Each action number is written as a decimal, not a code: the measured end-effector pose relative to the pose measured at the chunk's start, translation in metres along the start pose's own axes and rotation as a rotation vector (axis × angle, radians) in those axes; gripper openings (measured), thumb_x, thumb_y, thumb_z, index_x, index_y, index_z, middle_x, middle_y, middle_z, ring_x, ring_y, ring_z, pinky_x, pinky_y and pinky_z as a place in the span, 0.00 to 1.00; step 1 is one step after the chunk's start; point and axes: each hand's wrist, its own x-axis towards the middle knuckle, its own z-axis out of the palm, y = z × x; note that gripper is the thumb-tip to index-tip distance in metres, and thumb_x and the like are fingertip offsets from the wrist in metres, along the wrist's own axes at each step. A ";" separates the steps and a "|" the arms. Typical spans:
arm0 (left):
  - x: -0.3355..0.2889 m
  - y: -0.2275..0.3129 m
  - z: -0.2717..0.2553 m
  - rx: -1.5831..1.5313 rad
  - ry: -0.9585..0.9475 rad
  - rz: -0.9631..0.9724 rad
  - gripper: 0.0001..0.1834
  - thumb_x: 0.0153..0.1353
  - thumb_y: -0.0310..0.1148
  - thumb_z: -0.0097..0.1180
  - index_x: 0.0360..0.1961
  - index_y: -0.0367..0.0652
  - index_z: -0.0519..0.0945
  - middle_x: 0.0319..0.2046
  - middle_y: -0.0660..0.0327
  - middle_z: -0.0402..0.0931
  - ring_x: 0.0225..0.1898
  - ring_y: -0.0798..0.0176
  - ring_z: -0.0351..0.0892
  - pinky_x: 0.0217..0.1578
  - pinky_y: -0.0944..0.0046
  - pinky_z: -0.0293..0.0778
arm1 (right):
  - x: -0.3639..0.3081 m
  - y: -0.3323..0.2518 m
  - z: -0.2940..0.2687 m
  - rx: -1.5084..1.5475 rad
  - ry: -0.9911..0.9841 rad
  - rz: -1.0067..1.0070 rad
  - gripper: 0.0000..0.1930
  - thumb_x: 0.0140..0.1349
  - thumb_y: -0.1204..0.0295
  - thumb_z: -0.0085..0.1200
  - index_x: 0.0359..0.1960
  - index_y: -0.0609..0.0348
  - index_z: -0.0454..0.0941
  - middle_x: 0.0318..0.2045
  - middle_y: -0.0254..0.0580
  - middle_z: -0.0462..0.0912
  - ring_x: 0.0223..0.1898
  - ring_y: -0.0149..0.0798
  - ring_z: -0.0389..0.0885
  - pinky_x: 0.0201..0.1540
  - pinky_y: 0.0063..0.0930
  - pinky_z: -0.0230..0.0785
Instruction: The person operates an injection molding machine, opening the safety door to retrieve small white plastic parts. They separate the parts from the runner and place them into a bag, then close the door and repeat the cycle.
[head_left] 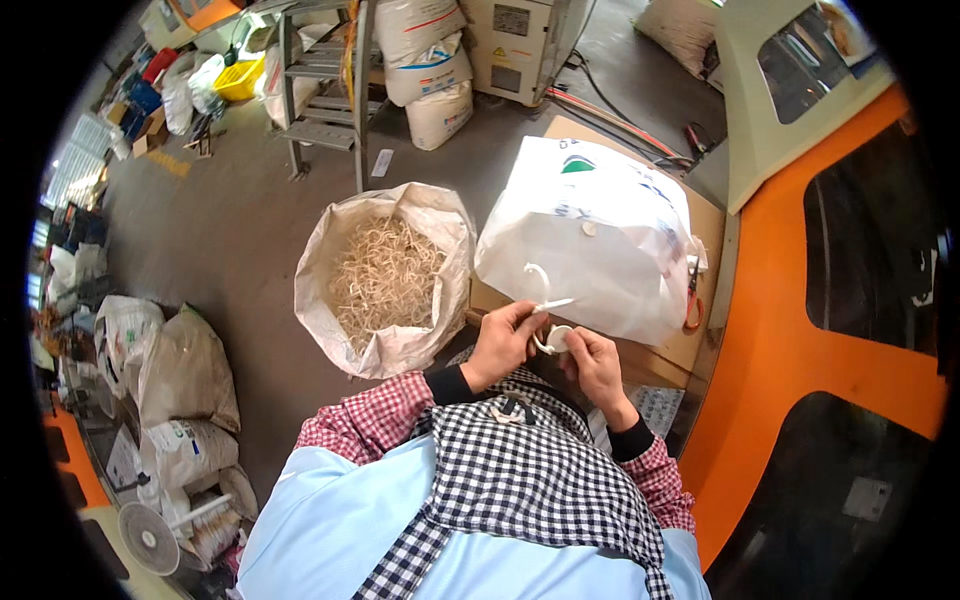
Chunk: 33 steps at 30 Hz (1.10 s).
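My left hand (503, 342) pinches a thin, curved white plastic strip (538, 277) with a pointed arm. My right hand (597, 368) grips a small round white disc (559, 340) between thumb and fingers. A white curl runs between the two hands; whether it still joins disc and strip I cannot make out. Just beyond them lies a large white plastic bag (630, 285) on a cardboard box (660, 365), with a similar disc (588, 229) on it. Left of my hands stands an open woven sack (452, 225) filled with curled, pale plastic scraps (390, 275).
Scissors (694, 305) with orange handles hang at the bag's right edge. An orange and cream machine (765, 380) rises close on my right. A metal step ladder (325, 135) and stacked sacks (430, 75) stand beyond; more sacks (185, 370) and a fan (150, 537) are on the left.
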 end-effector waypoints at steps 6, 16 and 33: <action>-0.010 0.014 -0.039 0.754 -0.096 0.904 0.08 0.54 0.22 0.51 0.36 0.33 0.75 0.26 0.56 0.73 0.25 0.58 0.74 0.26 0.64 0.70 | 0.031 0.070 -0.014 -0.117 0.217 -0.074 0.15 0.64 0.66 0.46 0.37 0.70 0.75 0.27 0.43 0.77 0.25 0.35 0.72 0.27 0.27 0.64; 0.011 -0.118 -0.275 1.207 0.565 0.094 0.33 0.53 0.36 0.58 0.57 0.31 0.60 0.41 0.36 0.68 0.44 0.40 0.69 0.43 0.52 0.67 | 0.119 0.069 -0.091 -0.830 0.685 -0.241 0.16 0.63 0.63 0.44 0.30 0.68 0.73 0.23 0.57 0.75 0.32 0.54 0.75 0.35 0.43 0.64; -0.020 -0.007 -0.093 0.697 -0.006 0.103 0.06 0.54 0.26 0.55 0.32 0.34 0.79 0.27 0.53 0.76 0.29 0.54 0.76 0.31 0.63 0.71 | 0.239 0.134 -0.132 -1.236 0.655 -0.536 0.14 0.61 0.66 0.43 0.35 0.63 0.78 0.33 0.53 0.80 0.35 0.55 0.77 0.39 0.44 0.68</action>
